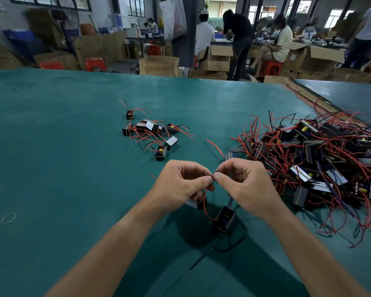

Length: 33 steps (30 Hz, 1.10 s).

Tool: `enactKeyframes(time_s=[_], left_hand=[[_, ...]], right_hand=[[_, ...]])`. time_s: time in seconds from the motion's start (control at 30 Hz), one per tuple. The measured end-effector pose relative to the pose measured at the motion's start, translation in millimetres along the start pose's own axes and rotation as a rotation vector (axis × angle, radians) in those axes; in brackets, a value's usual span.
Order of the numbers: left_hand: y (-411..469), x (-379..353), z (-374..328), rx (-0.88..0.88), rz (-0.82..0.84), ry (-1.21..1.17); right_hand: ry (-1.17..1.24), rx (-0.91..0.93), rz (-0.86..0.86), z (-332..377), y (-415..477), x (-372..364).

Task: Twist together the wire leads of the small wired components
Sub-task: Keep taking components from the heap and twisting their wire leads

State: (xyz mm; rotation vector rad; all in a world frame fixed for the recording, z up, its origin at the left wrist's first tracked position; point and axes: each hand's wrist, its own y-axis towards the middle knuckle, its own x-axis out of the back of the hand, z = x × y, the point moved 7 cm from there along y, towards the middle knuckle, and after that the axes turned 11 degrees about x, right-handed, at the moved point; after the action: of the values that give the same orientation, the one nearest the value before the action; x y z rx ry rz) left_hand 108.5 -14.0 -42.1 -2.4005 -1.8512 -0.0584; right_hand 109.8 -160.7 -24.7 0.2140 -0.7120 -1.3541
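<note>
Over the green table (62,146), my left hand (180,185) and my right hand (246,185) meet thumb to thumb, each pinching the bare wire ends (213,177) between them. A small black component (224,218) hangs below on a red lead and black leads. A second black component (198,203) sits under my left palm, partly hidden. A small group of components (152,131) with red leads lies farther back. A big tangled heap of components (315,163) with red and black leads lies to the right.
A rubber band (9,218) lies at the near left of the table. A loose red wire (215,147) lies between the two groups. Beyond the table's far edge stand cardboard boxes (159,65), red stools, and several people at other benches.
</note>
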Motion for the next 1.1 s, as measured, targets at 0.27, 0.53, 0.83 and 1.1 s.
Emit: enactKeyframes(time_s=[0.27,0.53,0.83,1.1], left_hand=[[0.7,-1.9,3.3,0.026,0.024,0.004],[1.4,-2.5,5.2,0.030,0.023,0.033],[1.2,-0.3,3.9,0.003,0.011,0.054],[0.1,1.6,4.8,0.042,0.026,0.059]], right_hand=[[0.031,-0.002,0.007,-1.6,-1.0,-3.2],[-0.044,0.070,0.069,4.5,-2.0,-5.0],[0.001,-0.050,0.074,-6.0,-1.5,-6.2],[-0.113,0.052,0.033,0.1,-1.8,-0.9]])
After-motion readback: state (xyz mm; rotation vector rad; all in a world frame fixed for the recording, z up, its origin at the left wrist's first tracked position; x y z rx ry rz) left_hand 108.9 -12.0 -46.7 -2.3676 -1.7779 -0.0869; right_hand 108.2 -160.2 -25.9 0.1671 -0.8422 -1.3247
